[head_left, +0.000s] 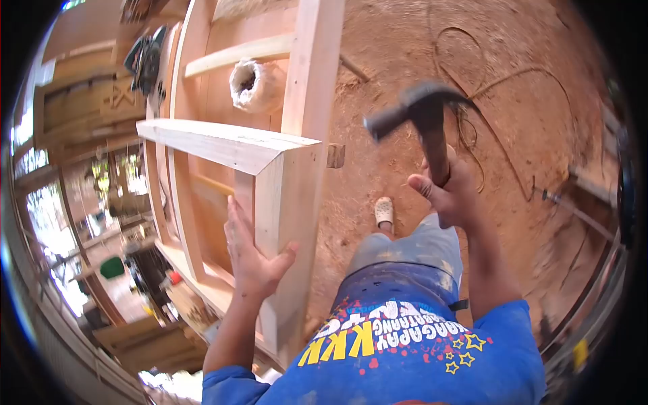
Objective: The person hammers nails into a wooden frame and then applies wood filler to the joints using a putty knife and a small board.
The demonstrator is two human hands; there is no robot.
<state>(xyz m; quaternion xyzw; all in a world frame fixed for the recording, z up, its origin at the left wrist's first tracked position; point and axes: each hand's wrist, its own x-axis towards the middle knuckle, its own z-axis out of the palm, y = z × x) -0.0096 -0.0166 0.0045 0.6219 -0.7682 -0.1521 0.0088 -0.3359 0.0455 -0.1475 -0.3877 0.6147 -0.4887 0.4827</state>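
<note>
My right hand [449, 189] is wrapped round the handle of a claw hammer [426, 111], its dark head raised over the dirt floor and apart from the wood. My left hand [253, 253] rests on the pale wooden frame [287, 202], thumb and fingers spread across an upright-looking beam near a mitred corner. A crosspiece [223, 142] meets the beam at that corner. Beyond it, inside the frame, lies a whitish roll or bag [256, 86] with an open end.
A dark power tool [144, 61] sits at the upper left. Cords [499, 84] lie looped on the dirt floor [378, 54] to the right. Lumber [587, 185] stands at the far right. A green object [112, 267] is at the left, and my shod foot [384, 210] is below the hammer.
</note>
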